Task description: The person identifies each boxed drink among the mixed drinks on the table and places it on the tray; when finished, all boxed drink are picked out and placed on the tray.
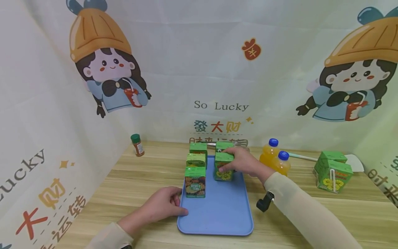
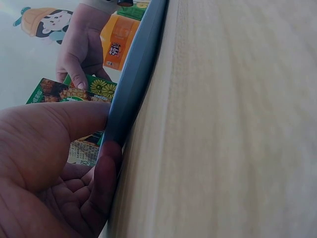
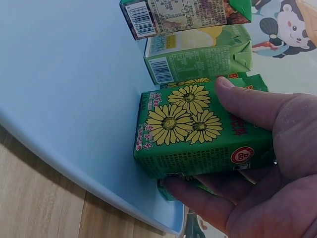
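My right hand (image 1: 244, 160) grips a green drink carton (image 3: 183, 124) with yellow flowers on it, thumb on one face and fingers round the other. The carton stands upright at the right side of a blue tray (image 1: 217, 214), its base close to the tray floor. Behind it is another green carton (image 1: 224, 144). Along the tray's left side are a dark-fronted carton (image 1: 195, 186), a yellow-green carton (image 1: 196, 158) and a green carton (image 1: 198, 147) in a row. My left hand (image 1: 161, 204) pinches the tray's left rim (image 2: 130, 84) between thumb and fingers.
Right of the tray stand two orange drink bottles (image 1: 281, 166) with blue caps. Farther right are two more green cartons (image 1: 334, 173), beside a white-headed spatula (image 1: 355, 163). Metal utensils (image 1: 240, 142) lie behind the tray. A green-capped spice jar (image 1: 137, 145) stands back left.
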The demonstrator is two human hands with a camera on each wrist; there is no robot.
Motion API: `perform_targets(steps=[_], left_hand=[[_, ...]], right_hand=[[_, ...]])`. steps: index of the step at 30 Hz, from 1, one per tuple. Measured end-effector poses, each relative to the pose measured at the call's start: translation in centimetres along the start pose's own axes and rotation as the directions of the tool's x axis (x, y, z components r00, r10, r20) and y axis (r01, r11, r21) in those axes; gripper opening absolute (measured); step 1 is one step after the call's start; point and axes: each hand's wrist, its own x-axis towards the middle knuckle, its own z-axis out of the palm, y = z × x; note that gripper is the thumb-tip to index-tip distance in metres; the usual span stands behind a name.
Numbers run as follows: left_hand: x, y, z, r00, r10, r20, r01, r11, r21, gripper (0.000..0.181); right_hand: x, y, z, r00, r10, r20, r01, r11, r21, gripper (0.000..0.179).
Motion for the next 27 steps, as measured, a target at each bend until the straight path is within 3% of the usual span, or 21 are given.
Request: perform_targets(steps=[14, 27], left_hand=[[0.0, 0.0, 0.1, 1.0, -0.001, -0.006, 0.001, 1.0, -0.009, 0.072], [-0.1, 0.3, 0.1, 1.0, -0.007, -0.006, 0.007, 1.0, -0.003, 0.071]], right_hand=[[-0.3, -0.2, -0.6, 1.0, -0.022, -0.002, 0.022, 0.999, -0.037, 0.068], [-0.8, -0.9, -1.6, 1.0, -0.027, 0.003, 0.027, 0.999, -0.018, 0.061]])
